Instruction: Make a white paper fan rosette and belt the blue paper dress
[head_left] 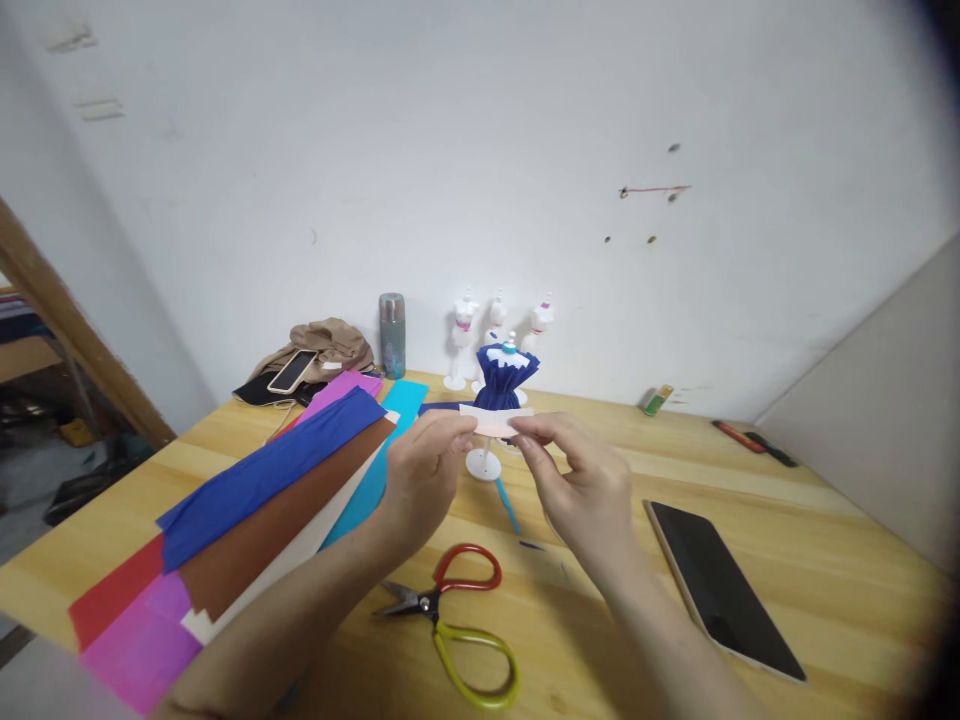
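Note:
My left hand and my right hand both pinch the ends of a small pale paper strip, held level above the wooden table. Just behind the strip stands a small white mannequin stand wearing a dark blue crepe-paper dress. Scissors with one red and one yellow-green handle lie on the table below my hands. A thin blue paper sliver lies beside the stand's base.
Sheets of crepe paper in blue, brown, cyan, pink and red fan out at left. A tablet lies at right. Three white mini mannequins, a flask, a phone on cloth and pens sit near the wall.

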